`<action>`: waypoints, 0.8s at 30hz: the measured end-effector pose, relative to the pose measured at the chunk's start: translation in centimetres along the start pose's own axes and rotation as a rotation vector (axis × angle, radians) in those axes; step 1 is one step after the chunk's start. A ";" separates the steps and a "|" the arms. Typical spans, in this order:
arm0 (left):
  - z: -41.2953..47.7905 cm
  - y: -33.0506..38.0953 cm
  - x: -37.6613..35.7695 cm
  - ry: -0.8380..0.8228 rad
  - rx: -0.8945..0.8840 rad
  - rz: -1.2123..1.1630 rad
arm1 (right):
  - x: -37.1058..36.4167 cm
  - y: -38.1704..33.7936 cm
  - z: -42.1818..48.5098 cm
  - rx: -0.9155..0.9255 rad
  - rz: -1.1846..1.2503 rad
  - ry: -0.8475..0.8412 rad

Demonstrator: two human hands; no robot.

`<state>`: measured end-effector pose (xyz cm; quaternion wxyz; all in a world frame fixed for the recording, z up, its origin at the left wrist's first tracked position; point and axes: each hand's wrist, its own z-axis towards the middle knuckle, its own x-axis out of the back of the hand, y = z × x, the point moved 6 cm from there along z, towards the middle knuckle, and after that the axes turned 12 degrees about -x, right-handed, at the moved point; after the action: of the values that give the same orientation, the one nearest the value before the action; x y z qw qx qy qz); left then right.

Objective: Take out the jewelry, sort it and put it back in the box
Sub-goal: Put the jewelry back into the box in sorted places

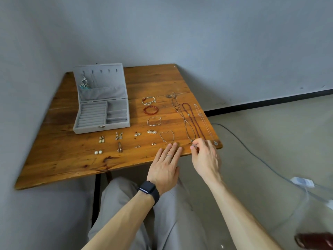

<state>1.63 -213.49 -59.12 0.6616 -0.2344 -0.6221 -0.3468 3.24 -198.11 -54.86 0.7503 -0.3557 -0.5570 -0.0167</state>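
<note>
The right hand [205, 159] pinches in its grip the near pendant end of a thin necklace [188, 134] stretched along the right of the bench [72, 159], the left hand [165, 165] flat and straight-fingered just beside; light, limp and tangle-prone, it likely lifts best from that end

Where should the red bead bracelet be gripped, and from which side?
Pinch the beads on the right arc of the red bead bracelet, coming straight down from above. It lies flat as an open ring, with a silver bracelet behind it and a chain bracelet in front; only its right side faces bare table.
</note>
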 end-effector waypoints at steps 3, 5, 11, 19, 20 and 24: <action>-0.1 0.1 0.0 0.002 0.007 -0.013 | -0.4 0.1 1.0 -0.054 0.069 -0.109; 0.0 0.2 0.5 0.012 0.012 -0.057 | -0.4 0.1 1.7 -0.088 0.092 -0.176; 2.9 -2.4 6.1 0.240 0.322 -0.599 | 0.4 -0.5 3.4 -0.159 0.210 -0.326; 7.3 -4.3 7.3 -0.095 0.747 -1.403 | 2.3 -3.0 4.9 -0.175 0.331 -0.478; 7.7 -4.5 7.4 -0.055 0.765 -1.434 | 2.4 -3.0 4.9 -0.176 0.326 -0.471; 8.6 -4.4 7.1 0.048 0.796 -1.628 | 3.2 -3.0 4.2 -0.169 0.341 -0.425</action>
<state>-7.47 -211.18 -51.67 0.2567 0.5314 -0.6554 -0.4714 -0.27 -196.85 -50.07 0.5762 -0.5011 -0.6307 0.1383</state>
